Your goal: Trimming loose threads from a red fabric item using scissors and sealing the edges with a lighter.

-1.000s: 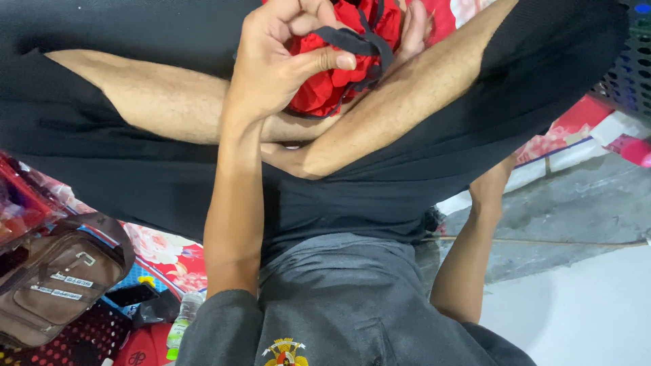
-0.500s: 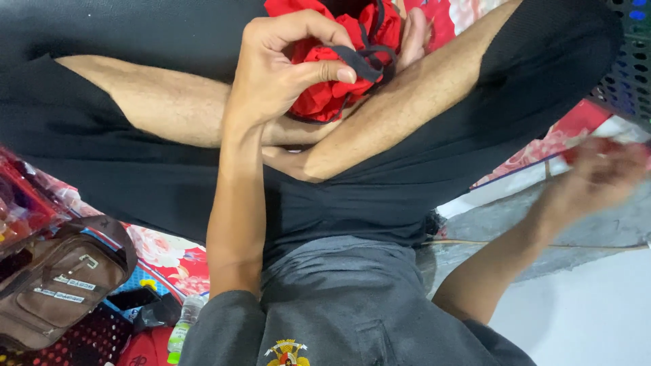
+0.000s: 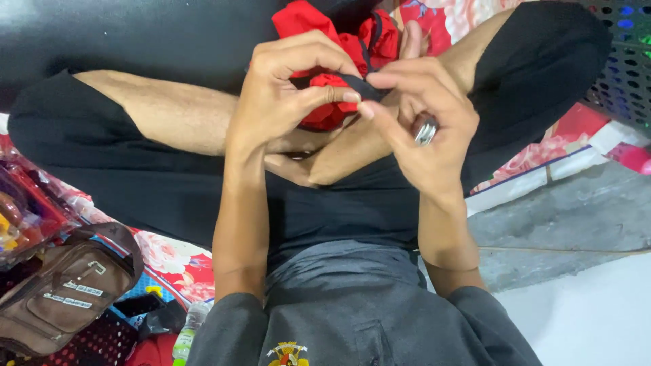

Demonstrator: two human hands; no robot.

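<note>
The red cloth lies bunched on the person's crossed legs near the top middle of the view, with a dark strap running across it. At the far left sits a clear packet of colourful items, and below it a brown bag rests on a flowered mat; a small plastic bottle lies just beside the bag. The left hand rises from the lap over the bare shin, its thumb and forefinger pressed together on the dark strap right against the red cloth. The right hand meets it from the other side, its fingertips pinched on the same strap, touching the left hand's fingertips; a shiny metal piece shows in its palm. To the right, the flowered mat's edge meets grey concrete floor, and a dark perforated crate stands in the upper right corner
</note>
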